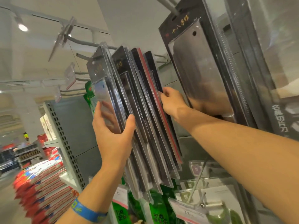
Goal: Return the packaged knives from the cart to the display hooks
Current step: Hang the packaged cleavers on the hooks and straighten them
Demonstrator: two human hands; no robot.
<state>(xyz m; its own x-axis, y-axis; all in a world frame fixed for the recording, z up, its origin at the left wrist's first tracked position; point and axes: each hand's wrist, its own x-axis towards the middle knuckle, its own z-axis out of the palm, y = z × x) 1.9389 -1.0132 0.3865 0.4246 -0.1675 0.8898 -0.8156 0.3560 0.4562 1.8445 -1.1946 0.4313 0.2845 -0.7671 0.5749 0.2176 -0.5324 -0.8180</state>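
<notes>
Row of packaged knives (145, 113) on display hook (90, 44), left hand (113, 138) gripping front ones — right hand (172, 102) pinching rearmost

White ceiling (129, 16) above left hand (113, 135), w/ a lit spot lamp (22, 27) on a track up-left of it. Grey perforated shelf upright (64, 139) left of the hand, grey back panel (80, 123) btwn them. Stacked red bags (43, 188) below-left. Far shelves (29, 153) further left, blurred. Green packets (158, 212) & price tags (187, 210) below-right.
</notes>
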